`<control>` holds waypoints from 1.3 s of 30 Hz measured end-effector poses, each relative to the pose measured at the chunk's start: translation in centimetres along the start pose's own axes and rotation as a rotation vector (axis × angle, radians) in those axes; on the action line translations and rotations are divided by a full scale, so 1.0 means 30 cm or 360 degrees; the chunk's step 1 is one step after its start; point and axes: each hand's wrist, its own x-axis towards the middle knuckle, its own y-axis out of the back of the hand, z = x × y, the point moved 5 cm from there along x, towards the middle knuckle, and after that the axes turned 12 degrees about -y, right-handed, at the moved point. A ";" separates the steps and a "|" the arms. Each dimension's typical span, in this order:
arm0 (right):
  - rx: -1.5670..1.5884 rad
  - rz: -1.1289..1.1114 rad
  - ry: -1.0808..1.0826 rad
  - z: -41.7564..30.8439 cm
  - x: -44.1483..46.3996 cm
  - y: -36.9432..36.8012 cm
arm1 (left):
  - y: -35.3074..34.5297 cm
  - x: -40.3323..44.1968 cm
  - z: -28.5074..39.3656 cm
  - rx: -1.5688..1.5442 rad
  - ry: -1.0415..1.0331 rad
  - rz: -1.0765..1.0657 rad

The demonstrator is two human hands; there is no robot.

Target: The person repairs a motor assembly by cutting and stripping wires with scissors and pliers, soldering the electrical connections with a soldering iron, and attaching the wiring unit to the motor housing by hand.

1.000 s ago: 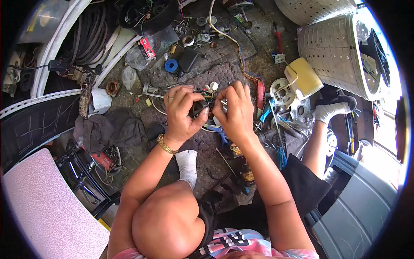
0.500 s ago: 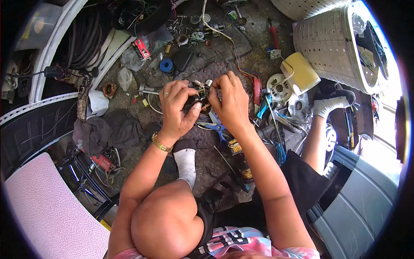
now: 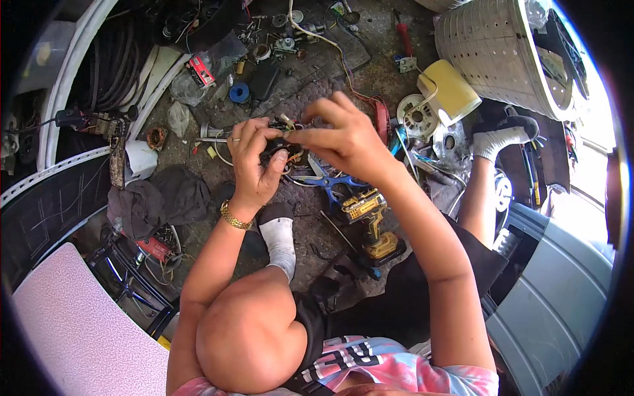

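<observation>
Find the small dark part (image 3: 271,154) inside the left grip (image 3: 251,170), wrapped by curled fingers and pressed from the near side by the thumb. Hold it just so: firm enough against twisting, light enough to spare the thin pale-tipped leads (image 3: 286,122) poking out past the fingertips. Bring the right grip (image 3: 350,140) in from the side, as now, thumb and forefinger drawn together at the edge of the part. Cannot tell, behind those fingers and at so small a size, between pinching a lead and merely touching one. Handle leads singly, avoid sharp bends, and lift the spare right-hand fingers clear of the line of sight. Steady the left forearm alongside the raised knee (image 3: 254,330).

Mind the blue-handled scissors (image 3: 335,187) on the floor (image 3: 300,264), below the right grip and toward the body; steer wrist and leads clear of the blades. Nearer the body again, allow elbow room beside the yellow drill (image 3: 374,228), close to the right forearm. Beyond the left grip, away from the body, note the blue spool (image 3: 239,92) and the black box (image 3: 265,80). Well right of the right grip, leave alone the yellow container (image 3: 449,92).
</observation>
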 end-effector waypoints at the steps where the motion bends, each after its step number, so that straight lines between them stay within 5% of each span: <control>1: 0.0001 0.0006 -0.0001 0.008 -0.001 -0.010 | -0.002 0.002 0.004 -0.0005 -0.0007 -0.0008; 10: 0.0171 -0.0069 -0.0071 0.072 0.004 -0.067 | -0.014 -0.004 -0.001 0.0022 -0.0070 -0.0065; 21: 0.1080 -0.0321 -0.0885 0.138 -0.007 -0.152 | 0.004 0.007 -0.025 -0.0106 -0.0109 -0.0110; 25: 0.1129 -0.0309 -0.0896 0.138 0.006 -0.145 | 0.006 0.010 -0.029 -0.0145 -0.0048 -0.0130; 27: 0.0976 -0.0154 -0.0672 0.135 0.006 -0.108 | 0.000 0.016 -0.033 -0.0100 -0.0039 -0.0097; 30: 0.1536 0.0331 -0.1257 0.251 -0.088 0.050 | 0.003 0.021 -0.021 -0.0101 -0.0048 0.0007; 32: 0.0614 0.0666 -0.1325 0.397 -0.225 0.151 | 0.005 0.031 -0.023 -0.0123 -0.0029 0.0009; 34: -0.0001 0.0518 -0.1527 0.539 -0.408 0.130 | 0.011 0.031 -0.024 -0.0126 0.0006 -0.0022; 36: -0.0570 -0.0011 -0.1606 0.514 -0.483 0.075 | 0.006 0.034 -0.028 -0.0106 -0.0020 -0.0005; 39: -0.0746 0.0031 -0.1615 0.486 -0.543 0.008 | 0.001 0.035 -0.021 -0.0072 0.0003 0.0000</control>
